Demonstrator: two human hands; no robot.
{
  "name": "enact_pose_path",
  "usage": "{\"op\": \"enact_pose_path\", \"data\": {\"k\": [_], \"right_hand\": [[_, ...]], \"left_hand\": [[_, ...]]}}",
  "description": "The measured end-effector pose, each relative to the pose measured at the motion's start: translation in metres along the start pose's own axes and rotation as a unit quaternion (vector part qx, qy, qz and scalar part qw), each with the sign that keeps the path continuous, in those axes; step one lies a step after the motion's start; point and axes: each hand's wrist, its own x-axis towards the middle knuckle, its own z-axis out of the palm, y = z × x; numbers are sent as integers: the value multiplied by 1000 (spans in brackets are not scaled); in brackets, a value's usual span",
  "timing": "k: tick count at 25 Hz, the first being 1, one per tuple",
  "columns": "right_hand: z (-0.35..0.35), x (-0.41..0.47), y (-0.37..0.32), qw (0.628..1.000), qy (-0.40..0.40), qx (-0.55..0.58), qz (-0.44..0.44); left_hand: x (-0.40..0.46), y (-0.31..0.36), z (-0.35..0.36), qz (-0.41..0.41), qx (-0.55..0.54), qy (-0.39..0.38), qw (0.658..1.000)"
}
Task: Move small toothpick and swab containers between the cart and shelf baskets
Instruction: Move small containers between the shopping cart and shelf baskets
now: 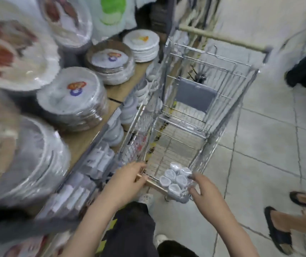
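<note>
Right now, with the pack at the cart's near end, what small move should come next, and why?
Probably lift the wrapped pack of small containers clear of the cart rim toward the shelf: the right hand already grips its edge, and the left hand steadies the rim.

wrapped plate stacks [70,97] on a shelf; sandalled feet [278,227] nearby.

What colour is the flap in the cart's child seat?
Grey-blue, plain; the flap shows best in the head view.
</note>
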Motion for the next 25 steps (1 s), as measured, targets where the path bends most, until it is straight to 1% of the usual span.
{"op": "enact_pose_path", "data": {"k": [2,4,8,11,14,17,19,21,23,25], "right_hand": [[2,-17,-25,997,-28,-14,-73],[7,-35,-58,983,-73,-48,-163],[29,-81,-130,930,-164,-73,-322],[50,-118,-178,884,-228,-67,-403],[70,-154,-221,852,-264,-65,-448],[94,-188,-261,839,-281,-59,-463],[109,-209,-284,835,-276,-50,-473],[125,-226,-305,835,-257,-41,-484],[136,-237,-321,838,-232,-23,-494],[142,-243,-334,840,-199,-2,-505]], "left_hand": [[-54,-5,-8,-52,-35,63,996],[-111,-13,-17,-101,-54,133,985],[-228,-35,-27,-187,-87,262,943],[-306,-52,-33,-246,-105,335,904],[-375,-66,-39,-294,-109,385,868],[-436,-81,-52,-327,-113,401,848],[-470,-92,-65,-333,-113,416,839],[-496,-104,-81,-327,-117,435,831],[-512,-114,-98,-303,-128,454,828],[-517,-120,-117,-274,-112,456,839]]}}
